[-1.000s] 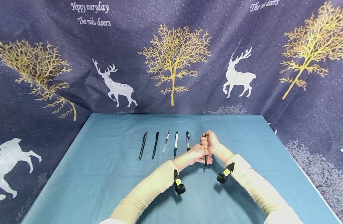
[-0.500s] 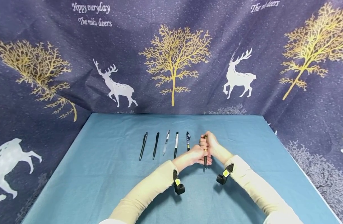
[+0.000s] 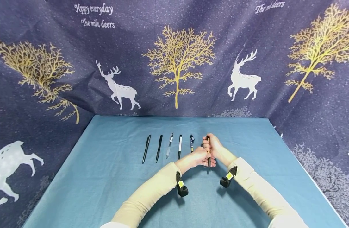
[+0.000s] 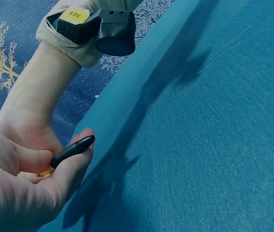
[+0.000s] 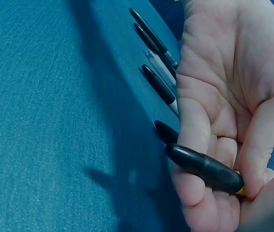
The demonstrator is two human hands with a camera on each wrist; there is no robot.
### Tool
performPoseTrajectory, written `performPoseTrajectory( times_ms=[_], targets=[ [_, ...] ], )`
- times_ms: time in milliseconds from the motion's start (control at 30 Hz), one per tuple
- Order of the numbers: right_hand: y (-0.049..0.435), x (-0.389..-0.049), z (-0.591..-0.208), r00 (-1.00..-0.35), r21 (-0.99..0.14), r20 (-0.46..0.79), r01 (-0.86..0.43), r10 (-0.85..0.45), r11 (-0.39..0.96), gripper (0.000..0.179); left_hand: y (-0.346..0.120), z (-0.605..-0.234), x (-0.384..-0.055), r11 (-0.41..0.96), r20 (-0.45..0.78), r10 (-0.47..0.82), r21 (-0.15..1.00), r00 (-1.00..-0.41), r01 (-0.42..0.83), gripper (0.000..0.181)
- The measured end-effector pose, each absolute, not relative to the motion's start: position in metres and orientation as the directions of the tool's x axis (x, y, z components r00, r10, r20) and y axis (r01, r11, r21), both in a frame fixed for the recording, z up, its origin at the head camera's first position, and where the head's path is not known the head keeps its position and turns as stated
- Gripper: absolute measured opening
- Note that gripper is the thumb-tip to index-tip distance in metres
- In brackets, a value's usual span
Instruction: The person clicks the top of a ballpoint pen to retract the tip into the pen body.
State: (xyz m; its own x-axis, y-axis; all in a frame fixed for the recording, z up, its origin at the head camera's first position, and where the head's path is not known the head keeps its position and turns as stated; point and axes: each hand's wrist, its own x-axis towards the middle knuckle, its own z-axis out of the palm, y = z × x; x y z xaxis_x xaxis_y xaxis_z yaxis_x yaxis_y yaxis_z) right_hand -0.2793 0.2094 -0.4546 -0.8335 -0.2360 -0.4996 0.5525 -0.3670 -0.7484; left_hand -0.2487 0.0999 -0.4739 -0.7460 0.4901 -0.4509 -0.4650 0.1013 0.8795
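A black pen [image 3: 209, 163] with a yellow part stands roughly lengthwise between both hands, right of a row of pens. My right hand [image 3: 215, 145] grips its upper part, fingers curled round it. Below that, my left hand [image 3: 201, 155] pinches the pen between thumb and fingers. In the left wrist view the pen's black end [image 4: 74, 151] lies along the left fingers [image 4: 74, 169]. The right wrist view shows the same black end [image 5: 205, 166] across the left fingers, with the yellow part mostly hidden by the hands.
Several pens lie side by side on the blue cloth [image 3: 106, 177]: two dark pens [image 3: 146, 148] [image 3: 159, 148], a clear pen [image 3: 169, 145], a white-and-black pen [image 3: 179, 147] and a patterned dark pen [image 3: 192, 142]. A printed cloth backdrop [image 3: 151, 95] rises behind.
The top of the held pen and the right hand have shifted slightly left. Both hands keep their hold, and the row of pens lies as before.
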Motion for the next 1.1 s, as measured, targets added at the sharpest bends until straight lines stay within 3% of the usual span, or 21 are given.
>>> performPoseTrajectory(
  times_ms=[300, 733, 1100],
  targets=[
    [0.211, -0.278, -0.457, -0.842, -0.758, -0.468, 0.539, -0.271, -0.368, 0.039, 0.099, -0.476, -0.251, 0.087, -0.46, 0.493, 0.87, -0.738, -0.485, 0.021],
    [0.21, -0.276, -0.452, -0.824, -0.792, -0.512, 0.562, -0.242, -0.239, 0.02, 0.092, -0.476, -0.256, 0.085, -0.464, 0.487, 0.868, -0.74, -0.489, 0.025],
    [0.212, -0.272, -0.452, -0.841, -0.85, -0.508, 0.524, -0.186, -0.046, 0.045, 0.09, -0.48, -0.257, 0.089, -0.424, 0.464, 0.896, -0.778, -0.435, 0.025]
  ],
)
